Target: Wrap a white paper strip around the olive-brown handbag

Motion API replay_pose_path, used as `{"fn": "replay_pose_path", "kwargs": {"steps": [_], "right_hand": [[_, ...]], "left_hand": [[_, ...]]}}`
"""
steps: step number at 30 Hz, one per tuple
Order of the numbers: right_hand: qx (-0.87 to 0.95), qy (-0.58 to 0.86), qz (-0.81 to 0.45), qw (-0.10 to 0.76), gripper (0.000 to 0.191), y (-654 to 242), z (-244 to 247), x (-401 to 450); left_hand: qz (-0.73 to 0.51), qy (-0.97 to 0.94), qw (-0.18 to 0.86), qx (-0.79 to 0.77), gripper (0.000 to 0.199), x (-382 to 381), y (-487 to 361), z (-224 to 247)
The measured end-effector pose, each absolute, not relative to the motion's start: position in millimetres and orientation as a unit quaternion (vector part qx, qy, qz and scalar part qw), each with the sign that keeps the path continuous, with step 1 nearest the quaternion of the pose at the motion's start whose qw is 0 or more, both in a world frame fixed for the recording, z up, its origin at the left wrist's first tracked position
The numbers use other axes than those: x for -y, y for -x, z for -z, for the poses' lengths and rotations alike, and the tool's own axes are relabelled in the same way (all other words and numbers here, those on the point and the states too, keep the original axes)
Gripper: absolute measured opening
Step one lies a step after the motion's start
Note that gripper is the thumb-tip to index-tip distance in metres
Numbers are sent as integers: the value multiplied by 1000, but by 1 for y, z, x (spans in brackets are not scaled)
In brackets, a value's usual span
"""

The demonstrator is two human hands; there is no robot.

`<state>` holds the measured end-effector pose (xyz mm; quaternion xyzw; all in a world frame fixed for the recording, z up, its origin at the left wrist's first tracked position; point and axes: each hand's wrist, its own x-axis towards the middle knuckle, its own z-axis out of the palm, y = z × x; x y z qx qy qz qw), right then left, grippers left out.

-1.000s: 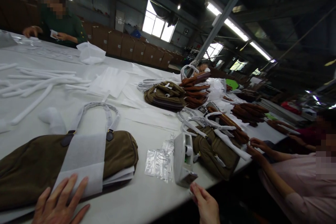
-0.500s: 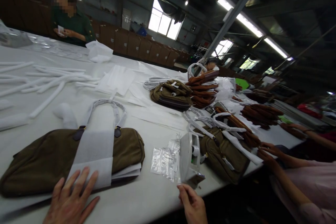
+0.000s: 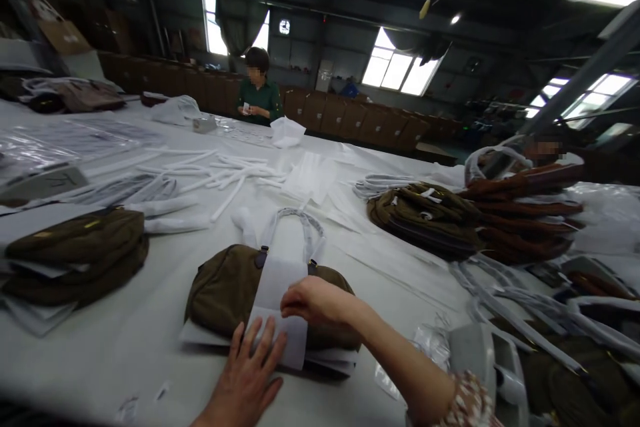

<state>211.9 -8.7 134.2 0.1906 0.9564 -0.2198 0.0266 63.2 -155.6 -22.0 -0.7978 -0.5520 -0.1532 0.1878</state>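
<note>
An olive-green handbag lies on the white table, its wrapped handles pointing away from me. A strip of white paper runs down over the bag's middle. My left hand rests with spread fingers on the lower part of the strip and the bag's near edge. Above the strip, at the bag's centre, my right hand is bent down with its fingers pinched together; whatever they hold, if anything, is too small to make out.
More olive bags lie at left; olive and brown bags are stacked at right. A tape dispenser and clear packets sit nearer me. A person in green is across the table.
My right hand has moved from beside the tape dispenser to above the paper strip on the bag. The view has turned left. My left hand stays on the strip.
</note>
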Motion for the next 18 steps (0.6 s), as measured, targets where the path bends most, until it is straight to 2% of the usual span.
{"fn": "replay_pose_path", "kwargs": {"steps": [2,9,14,18], "right_hand": [[-962,-159,203,90,15,-187,-132,-7],[-951,-91,199,221,16,-135,-112,-28],[-952,-125,139,241,6,-123,-94,-23],[-954,-166,109,223,20,-122,-86,-24]], "left_hand": [[169,795,201,547,64,154,-64,22],[228,775,199,555,61,146,-66,26],[266,767,204,547,53,144,-68,34],[290,761,217,538,49,143,-65,28]]}}
